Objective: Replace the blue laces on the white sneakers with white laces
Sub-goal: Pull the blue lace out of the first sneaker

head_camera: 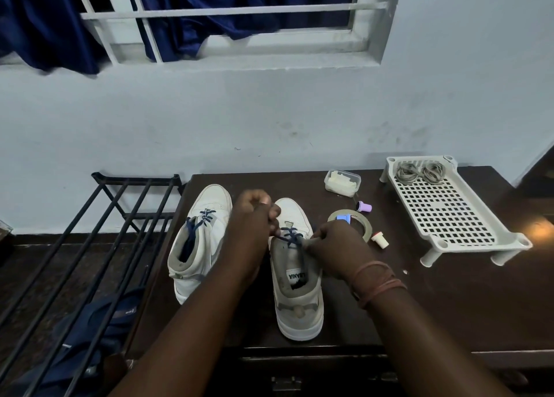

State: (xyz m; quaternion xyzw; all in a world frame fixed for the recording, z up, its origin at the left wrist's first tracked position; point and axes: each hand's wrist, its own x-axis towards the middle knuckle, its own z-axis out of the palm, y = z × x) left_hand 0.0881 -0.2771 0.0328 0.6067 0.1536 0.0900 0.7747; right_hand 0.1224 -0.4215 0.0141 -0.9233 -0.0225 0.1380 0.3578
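Two white sneakers stand side by side on our dark table point(449, 306), toes toward the wall, and we are working on the right sneaker point(296, 276), which sits directly under both our hands. Its long axis runs straight away from us, heel nearest, so the blue lace point(292, 237) crosses that axis in short rungs over the tongue. Our left hand point(254, 216) comes in from the left of the eyelet rows with fingers curled, pinching what looks like a strand of that lace near the upper crossings. Our right hand point(335, 246) sits on the right side, lower and nearer the collar, fingers closed on the shoe's edge or a lace end; we cannot tell which. We judge the next pull should run sideways, out through the eyelets on each hand's own side.

Several blue crossings remain on this shoe, and a loose end trails down into its opening. Our left sneaker point(199, 240), just beside our left forearm, also carries its blue lace point(198, 219), partly slack. Coiled pale laces point(419, 171) lie in the white perforated tray point(467, 222), well apart to our right.
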